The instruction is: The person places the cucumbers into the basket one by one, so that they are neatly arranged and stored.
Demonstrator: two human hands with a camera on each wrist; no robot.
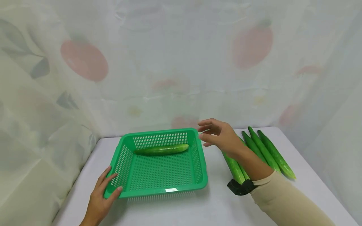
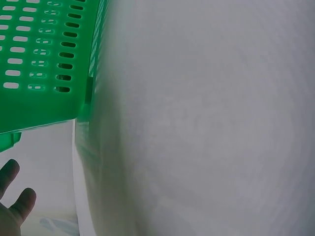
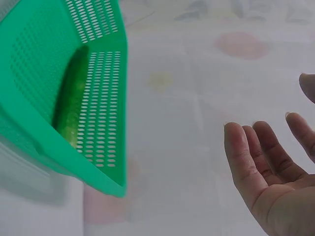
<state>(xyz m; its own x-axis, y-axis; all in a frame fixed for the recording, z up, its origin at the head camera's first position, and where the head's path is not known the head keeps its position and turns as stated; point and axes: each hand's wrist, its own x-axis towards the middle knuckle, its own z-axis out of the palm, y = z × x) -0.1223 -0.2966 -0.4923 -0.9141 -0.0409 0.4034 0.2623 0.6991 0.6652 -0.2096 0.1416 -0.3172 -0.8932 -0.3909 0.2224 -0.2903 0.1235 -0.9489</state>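
Note:
A green plastic basket [image 1: 167,190] with slotted walls stands left of the middle of the table. One cucumber [image 1: 161,150] lies inside it along the back wall, and the right wrist view also shows this cucumber [image 3: 74,96]. My left hand [image 1: 99,198] is at the basket's front left corner, fingers fairly straight and spread at the rim. Beyond the basket's right back corner my right hand [image 1: 217,135] is raised, its fingers loosely bent with nothing in them. Several more cucumbers [image 1: 275,153] lie on the table at the right, partly hidden by my right forearm.
The white table [image 1: 215,204] has a patterned curtain [image 1: 181,78] rising behind it and on both sides. A black strap [image 1: 241,187] sits at my right wrist, over the near ends of the cucumbers in the head view.

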